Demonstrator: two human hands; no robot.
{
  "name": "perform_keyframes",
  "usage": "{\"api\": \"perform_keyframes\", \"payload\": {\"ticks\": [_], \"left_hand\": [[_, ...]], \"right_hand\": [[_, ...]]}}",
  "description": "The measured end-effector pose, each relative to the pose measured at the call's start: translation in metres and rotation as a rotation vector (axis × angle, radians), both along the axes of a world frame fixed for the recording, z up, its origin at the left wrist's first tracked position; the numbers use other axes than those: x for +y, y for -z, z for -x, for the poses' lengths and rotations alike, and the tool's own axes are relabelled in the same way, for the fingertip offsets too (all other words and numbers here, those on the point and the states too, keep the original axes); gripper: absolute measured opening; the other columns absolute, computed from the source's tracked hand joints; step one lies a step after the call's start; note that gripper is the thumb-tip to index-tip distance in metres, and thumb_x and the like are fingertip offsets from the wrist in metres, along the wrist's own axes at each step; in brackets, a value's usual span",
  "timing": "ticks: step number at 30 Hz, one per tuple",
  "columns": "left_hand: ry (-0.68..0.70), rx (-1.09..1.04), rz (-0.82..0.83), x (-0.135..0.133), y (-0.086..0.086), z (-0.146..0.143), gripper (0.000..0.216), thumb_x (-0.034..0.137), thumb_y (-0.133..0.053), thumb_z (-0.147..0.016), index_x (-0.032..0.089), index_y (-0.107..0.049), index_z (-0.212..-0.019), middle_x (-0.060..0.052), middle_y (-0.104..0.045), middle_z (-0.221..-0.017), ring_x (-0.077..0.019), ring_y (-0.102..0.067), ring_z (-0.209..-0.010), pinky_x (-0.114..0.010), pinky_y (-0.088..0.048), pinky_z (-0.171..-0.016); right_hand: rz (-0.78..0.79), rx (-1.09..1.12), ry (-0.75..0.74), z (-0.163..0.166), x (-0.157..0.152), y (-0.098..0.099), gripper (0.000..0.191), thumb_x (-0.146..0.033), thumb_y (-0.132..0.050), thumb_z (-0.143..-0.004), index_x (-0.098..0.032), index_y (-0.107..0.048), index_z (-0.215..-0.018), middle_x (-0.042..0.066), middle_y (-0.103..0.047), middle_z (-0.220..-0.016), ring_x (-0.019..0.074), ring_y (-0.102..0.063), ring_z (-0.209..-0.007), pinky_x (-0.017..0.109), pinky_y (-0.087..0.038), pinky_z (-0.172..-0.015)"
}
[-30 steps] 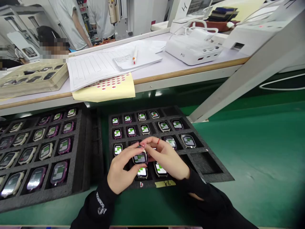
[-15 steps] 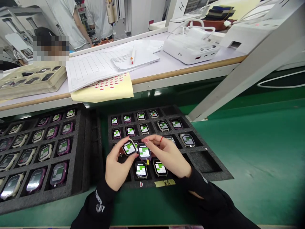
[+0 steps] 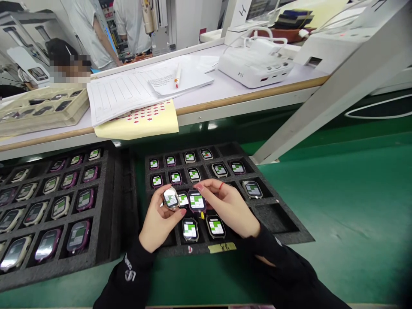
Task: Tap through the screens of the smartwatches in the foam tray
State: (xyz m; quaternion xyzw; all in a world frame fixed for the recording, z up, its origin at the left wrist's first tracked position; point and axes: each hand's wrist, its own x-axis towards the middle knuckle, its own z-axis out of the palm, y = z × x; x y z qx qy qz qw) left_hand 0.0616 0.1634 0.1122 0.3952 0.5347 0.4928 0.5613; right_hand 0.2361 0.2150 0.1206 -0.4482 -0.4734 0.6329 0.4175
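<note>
My left hand (image 3: pixel 159 223) pinches a pale-cased smartwatch face (image 3: pixel 171 198) between thumb and fingers, its screen tilted and catching glare. Just to the right, my right hand (image 3: pixel 230 207) grips a purple-cased smartwatch (image 3: pixel 197 201) by its upper edge, with a small yellow tab (image 3: pixel 202 214) at the bottom. Both are held over a dark foam tray (image 3: pixel 257 241), close together. Behind and between them shows another lit watch (image 3: pixel 183 199). Nearer me, two watches lie in the front row, one reflective (image 3: pixel 190 230) and one pale-framed (image 3: pixel 216 226). My hands hide some slots.
Stacked foam trays (image 3: pixel 106 223) with several purple and pale watches stand at left. Above runs a shelf with papers (image 3: pixel 119 92), a pen (image 3: pixel 177 76), a white charging hub (image 3: pixel 247 68) and a cream tray (image 3: pixel 48 122). A slanted white post (image 3: pixel 309 103) stands right. People are in the background.
The watch in my left hand has tilted and shifted slightly left, so its screen now glares. The purple watch has moved slightly right and up, and the gap between the two has widened.
</note>
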Motion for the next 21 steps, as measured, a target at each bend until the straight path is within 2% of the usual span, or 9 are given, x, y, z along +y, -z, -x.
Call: {"api": "perform_keyframes", "payload": {"ticks": [3, 8, 14, 21], "left_hand": [[0.036, 0.008, 0.016, 0.0, -0.002, -0.001, 0.061, 0.022, -0.077, -0.07, 0.025, -0.045, -0.122, -0.002, -0.057, -0.11, -0.0065, -0.058, -0.071, -0.021, -0.051, -0.068], [0.087, 0.141, 0.042, -0.005, -0.004, -0.004, 0.049, 0.024, -0.074, -0.072, 0.024, -0.048, -0.113, -0.001, -0.056, -0.101, -0.0086, -0.054, -0.071, -0.021, -0.047, -0.062], [0.167, 0.381, -0.005, -0.01, -0.002, -0.007, 0.048, 0.029, -0.076, -0.071, 0.028, -0.058, -0.115, -0.004, -0.056, -0.119, -0.0108, -0.052, -0.071, -0.021, -0.04, -0.051], [0.177, 0.555, -0.072, -0.01, -0.004, -0.006, 0.049, 0.033, -0.079, -0.067, 0.029, -0.063, -0.113, -0.004, -0.058, -0.103, -0.0188, -0.058, -0.083, -0.021, -0.04, -0.047]], "right_hand": [[-0.014, -0.001, -0.013, 0.001, 0.0, 0.001, 0.044, -0.058, -0.074, -0.074, -0.017, -0.067, -0.088, 0.005, -0.066, -0.08, 0.0161, -0.059, -0.068, 0.024, -0.052, -0.057], [-0.111, -0.084, -0.027, 0.002, -0.002, 0.005, 0.035, -0.051, -0.067, -0.082, -0.017, -0.066, -0.089, 0.004, -0.065, -0.078, 0.015, -0.055, -0.063, 0.024, -0.045, -0.053], [-0.146, -0.169, -0.171, 0.003, -0.006, 0.002, 0.028, -0.045, -0.06, -0.086, -0.018, -0.064, -0.09, 0.004, -0.064, -0.074, 0.0179, -0.057, -0.063, 0.028, -0.043, -0.054], [-0.175, -0.222, -0.205, 0.003, -0.007, 0.0, 0.027, -0.042, -0.057, -0.087, -0.017, -0.065, -0.092, 0.005, -0.067, -0.077, 0.0186, -0.059, -0.064, 0.03, -0.045, -0.057]]}}
